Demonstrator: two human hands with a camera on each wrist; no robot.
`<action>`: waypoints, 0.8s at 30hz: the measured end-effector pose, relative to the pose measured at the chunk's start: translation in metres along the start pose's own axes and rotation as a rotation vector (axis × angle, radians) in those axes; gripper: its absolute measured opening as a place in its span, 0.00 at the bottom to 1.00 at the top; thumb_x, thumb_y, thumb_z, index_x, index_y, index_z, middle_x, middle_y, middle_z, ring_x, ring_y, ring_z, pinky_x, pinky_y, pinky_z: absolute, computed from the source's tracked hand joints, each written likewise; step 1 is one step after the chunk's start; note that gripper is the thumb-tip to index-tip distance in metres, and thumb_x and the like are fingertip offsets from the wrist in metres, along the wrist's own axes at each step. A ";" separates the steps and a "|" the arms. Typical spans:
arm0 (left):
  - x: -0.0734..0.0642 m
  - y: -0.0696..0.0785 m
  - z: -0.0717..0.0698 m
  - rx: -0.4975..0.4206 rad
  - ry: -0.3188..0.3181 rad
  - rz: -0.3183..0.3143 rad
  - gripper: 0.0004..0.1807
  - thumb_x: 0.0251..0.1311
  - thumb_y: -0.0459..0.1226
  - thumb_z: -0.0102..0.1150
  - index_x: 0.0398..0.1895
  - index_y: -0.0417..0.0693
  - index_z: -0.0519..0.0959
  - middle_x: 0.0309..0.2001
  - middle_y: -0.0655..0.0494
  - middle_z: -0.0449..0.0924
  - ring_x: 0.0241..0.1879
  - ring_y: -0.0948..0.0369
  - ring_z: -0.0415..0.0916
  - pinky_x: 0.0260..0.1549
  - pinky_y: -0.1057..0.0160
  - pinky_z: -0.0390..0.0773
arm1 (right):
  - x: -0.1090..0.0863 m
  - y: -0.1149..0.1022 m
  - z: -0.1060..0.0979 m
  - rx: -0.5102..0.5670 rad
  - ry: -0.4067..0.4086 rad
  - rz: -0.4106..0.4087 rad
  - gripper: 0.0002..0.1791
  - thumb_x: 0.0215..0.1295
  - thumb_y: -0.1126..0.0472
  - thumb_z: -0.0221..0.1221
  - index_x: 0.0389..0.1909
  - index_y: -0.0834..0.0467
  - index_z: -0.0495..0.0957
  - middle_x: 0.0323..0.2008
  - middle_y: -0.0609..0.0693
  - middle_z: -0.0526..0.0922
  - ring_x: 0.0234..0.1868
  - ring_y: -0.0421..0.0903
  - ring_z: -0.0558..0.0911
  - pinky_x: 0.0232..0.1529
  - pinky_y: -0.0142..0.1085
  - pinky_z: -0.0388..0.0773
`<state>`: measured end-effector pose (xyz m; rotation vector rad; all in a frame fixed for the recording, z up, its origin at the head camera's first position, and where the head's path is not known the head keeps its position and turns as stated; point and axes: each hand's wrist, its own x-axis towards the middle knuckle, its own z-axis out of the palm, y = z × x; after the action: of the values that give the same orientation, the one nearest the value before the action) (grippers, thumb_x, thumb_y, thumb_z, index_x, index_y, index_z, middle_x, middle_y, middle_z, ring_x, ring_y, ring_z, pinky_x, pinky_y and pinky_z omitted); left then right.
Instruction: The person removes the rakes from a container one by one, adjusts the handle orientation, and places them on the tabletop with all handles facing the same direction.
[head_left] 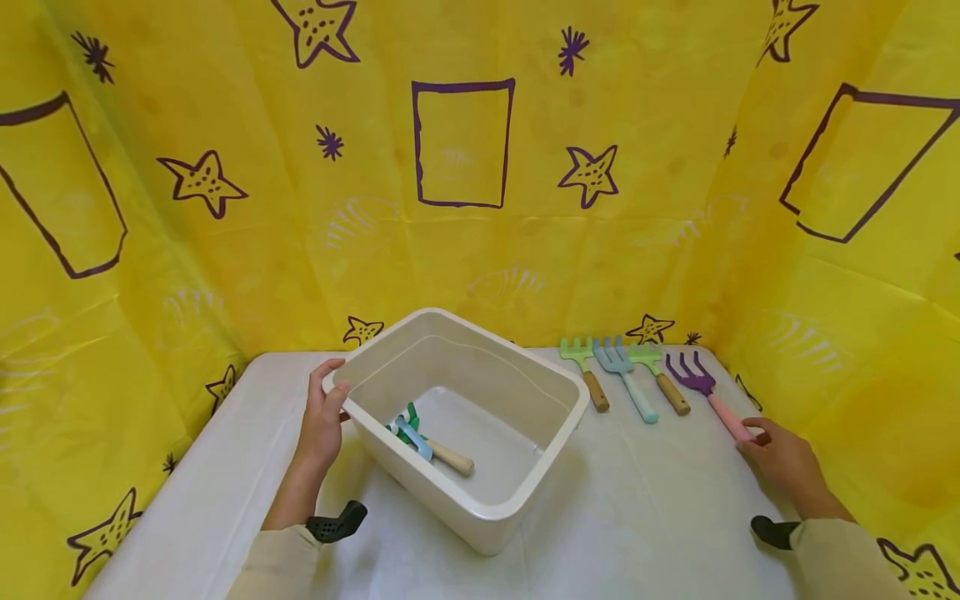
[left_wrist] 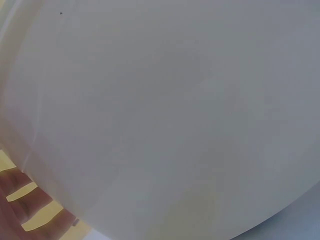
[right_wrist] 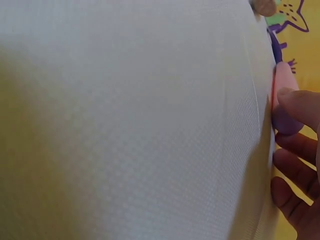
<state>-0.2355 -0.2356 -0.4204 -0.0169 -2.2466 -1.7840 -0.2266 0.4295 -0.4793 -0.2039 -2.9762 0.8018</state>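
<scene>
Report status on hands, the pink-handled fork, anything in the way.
Left hand grips plastic bin by its rim. Right hand pinches pink-handled garden fork near handle's end. Three other garden forks alongside; nothing seen covering it.

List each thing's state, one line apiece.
Cream rectangular plastic tub: open-topped
Blue and green tools: lying in the tub
Two light-green wooden-handled forks: lying on white tabletop
Light-blue fork: lying between them
Purple pink-handled fork: held by its handle end
Left hand: gripping the tub's rim
Right hand: pinching that handle end
</scene>
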 end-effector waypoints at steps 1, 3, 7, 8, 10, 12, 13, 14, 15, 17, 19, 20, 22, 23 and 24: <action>0.000 0.000 0.000 0.001 0.000 0.002 0.27 0.73 0.47 0.37 0.72 0.58 0.50 0.69 0.48 0.57 0.60 0.46 0.62 0.55 0.41 0.65 | 0.000 -0.001 0.000 0.001 0.004 -0.002 0.28 0.66 0.54 0.61 0.58 0.68 0.67 0.37 0.64 0.79 0.36 0.58 0.75 0.40 0.55 0.73; 0.000 0.001 0.000 0.006 0.001 0.007 0.27 0.73 0.47 0.37 0.72 0.58 0.51 0.69 0.49 0.57 0.60 0.46 0.62 0.55 0.41 0.65 | 0.001 -0.002 0.001 0.004 0.011 -0.002 0.27 0.66 0.55 0.61 0.58 0.68 0.68 0.37 0.63 0.79 0.35 0.57 0.75 0.38 0.53 0.73; -0.001 0.002 0.000 0.017 0.004 0.014 0.27 0.72 0.49 0.38 0.72 0.59 0.51 0.69 0.50 0.57 0.61 0.46 0.62 0.56 0.40 0.64 | 0.001 -0.004 0.003 -0.002 0.033 -0.006 0.26 0.66 0.57 0.61 0.57 0.69 0.68 0.34 0.61 0.79 0.33 0.55 0.74 0.35 0.48 0.72; -0.002 0.003 0.001 0.019 0.006 0.015 0.27 0.72 0.49 0.38 0.71 0.59 0.51 0.69 0.50 0.57 0.61 0.46 0.62 0.56 0.40 0.65 | 0.001 -0.005 0.003 -0.004 0.035 -0.003 0.26 0.66 0.57 0.61 0.57 0.69 0.68 0.34 0.60 0.79 0.32 0.54 0.74 0.35 0.47 0.71; -0.002 0.004 0.001 0.021 0.006 0.016 0.27 0.72 0.50 0.38 0.71 0.59 0.51 0.69 0.50 0.57 0.61 0.46 0.62 0.56 0.40 0.65 | 0.001 -0.006 0.004 -0.012 0.039 -0.005 0.25 0.65 0.57 0.61 0.56 0.69 0.68 0.33 0.60 0.78 0.32 0.54 0.74 0.34 0.47 0.71; -0.001 0.003 0.001 0.019 0.007 0.016 0.27 0.72 0.50 0.38 0.71 0.59 0.51 0.68 0.50 0.57 0.60 0.47 0.62 0.56 0.41 0.65 | 0.001 -0.006 0.004 -0.021 0.037 -0.008 0.25 0.66 0.57 0.61 0.56 0.69 0.68 0.33 0.59 0.78 0.32 0.54 0.74 0.35 0.47 0.72; -0.001 0.003 0.001 0.020 0.007 0.014 0.27 0.72 0.50 0.38 0.71 0.59 0.51 0.68 0.50 0.57 0.60 0.47 0.62 0.56 0.41 0.65 | 0.001 -0.006 0.004 -0.024 0.034 -0.007 0.25 0.66 0.57 0.61 0.56 0.69 0.68 0.33 0.59 0.78 0.32 0.54 0.74 0.35 0.48 0.73; -0.001 0.003 0.001 0.019 0.005 0.012 0.27 0.72 0.50 0.38 0.71 0.59 0.51 0.69 0.50 0.57 0.61 0.47 0.62 0.56 0.41 0.65 | 0.001 -0.006 0.005 -0.026 0.031 -0.006 0.25 0.66 0.57 0.61 0.56 0.69 0.67 0.33 0.60 0.78 0.32 0.54 0.74 0.35 0.49 0.73; -0.001 0.002 0.001 0.018 0.004 0.010 0.27 0.72 0.50 0.38 0.71 0.59 0.51 0.69 0.50 0.57 0.61 0.46 0.62 0.56 0.40 0.65 | 0.001 -0.006 0.005 -0.030 0.032 -0.008 0.25 0.66 0.57 0.61 0.57 0.69 0.67 0.33 0.60 0.78 0.32 0.54 0.74 0.36 0.50 0.73; -0.001 0.002 0.002 0.014 0.000 0.004 0.27 0.72 0.50 0.38 0.72 0.60 0.51 0.69 0.50 0.57 0.61 0.47 0.62 0.57 0.40 0.64 | 0.001 -0.006 0.006 -0.039 0.040 -0.009 0.25 0.66 0.57 0.61 0.57 0.68 0.67 0.33 0.60 0.78 0.32 0.54 0.74 0.36 0.50 0.73; -0.001 0.001 0.002 0.012 -0.003 -0.002 0.27 0.72 0.49 0.38 0.72 0.60 0.51 0.69 0.50 0.56 0.62 0.46 0.62 0.57 0.40 0.64 | 0.000 -0.006 0.006 -0.037 0.049 -0.012 0.25 0.66 0.57 0.61 0.57 0.68 0.68 0.33 0.60 0.78 0.32 0.55 0.74 0.36 0.51 0.73; -0.001 0.001 0.002 0.009 -0.004 -0.004 0.27 0.72 0.49 0.38 0.72 0.60 0.50 0.69 0.50 0.56 0.62 0.47 0.61 0.57 0.40 0.64 | 0.000 -0.006 0.007 -0.037 0.052 -0.014 0.25 0.66 0.57 0.61 0.57 0.68 0.67 0.33 0.60 0.78 0.32 0.55 0.74 0.36 0.51 0.73; -0.001 0.001 0.001 0.003 -0.004 -0.005 0.27 0.72 0.48 0.38 0.72 0.59 0.50 0.69 0.50 0.56 0.62 0.46 0.61 0.57 0.40 0.64 | 0.000 -0.006 0.007 -0.036 0.055 -0.023 0.26 0.65 0.58 0.61 0.57 0.68 0.67 0.34 0.61 0.79 0.32 0.56 0.75 0.36 0.53 0.72; -0.001 0.002 0.001 -0.001 -0.003 -0.004 0.27 0.73 0.48 0.38 0.72 0.59 0.50 0.69 0.49 0.56 0.62 0.46 0.61 0.57 0.40 0.64 | 0.000 -0.007 0.008 -0.039 0.058 -0.032 0.27 0.64 0.58 0.62 0.58 0.68 0.67 0.34 0.61 0.79 0.33 0.56 0.76 0.37 0.54 0.72; -0.001 0.002 0.001 -0.004 -0.001 -0.002 0.27 0.73 0.48 0.37 0.72 0.59 0.50 0.69 0.49 0.56 0.62 0.46 0.61 0.57 0.40 0.64 | 0.001 -0.007 0.008 -0.035 0.053 -0.038 0.28 0.63 0.58 0.62 0.58 0.69 0.66 0.34 0.61 0.79 0.33 0.57 0.76 0.38 0.55 0.72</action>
<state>-0.2347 -0.2342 -0.4191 -0.0169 -2.2445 -1.7903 -0.2288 0.4199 -0.4825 -0.1663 -2.9369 0.7285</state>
